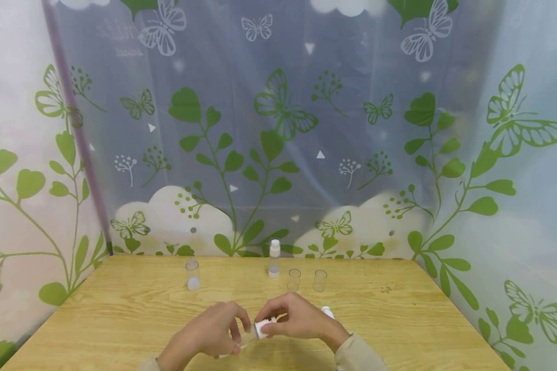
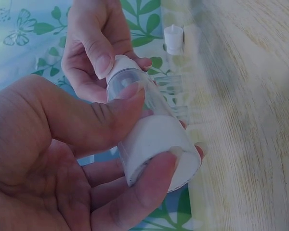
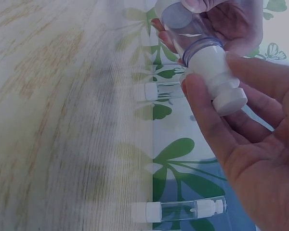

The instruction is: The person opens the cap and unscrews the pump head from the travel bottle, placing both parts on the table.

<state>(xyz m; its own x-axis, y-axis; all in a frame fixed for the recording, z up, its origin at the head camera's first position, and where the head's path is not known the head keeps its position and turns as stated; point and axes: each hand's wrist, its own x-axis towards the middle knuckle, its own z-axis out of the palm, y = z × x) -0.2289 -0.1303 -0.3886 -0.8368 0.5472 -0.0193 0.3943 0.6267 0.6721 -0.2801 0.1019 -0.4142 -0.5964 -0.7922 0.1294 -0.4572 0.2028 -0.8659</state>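
My left hand (image 1: 213, 329) grips a small clear bottle (image 2: 151, 103) with a white base, thumb on its side and fingers round the bottom. The bottle is tilted, its mouth toward the right hand. With thumb and fingertips, my right hand (image 1: 297, 317) pinches a white pump top (image 3: 207, 70), which sits at the bottle's mouth. Whether it is fully seated cannot be told. In the head view the left fingers hide part of the bottle. Another white pump top (image 1: 327, 311) stands on the table behind the right wrist.
Toward the back of the wooden table (image 1: 134, 304) stands a bottle with a white pump (image 1: 274, 257). A clear bottle without a pump (image 1: 192, 274) is at the left. Two clear caps, one (image 1: 294, 280) beside the other (image 1: 320, 281), stand right of centre. A patterned curtain hangs behind.
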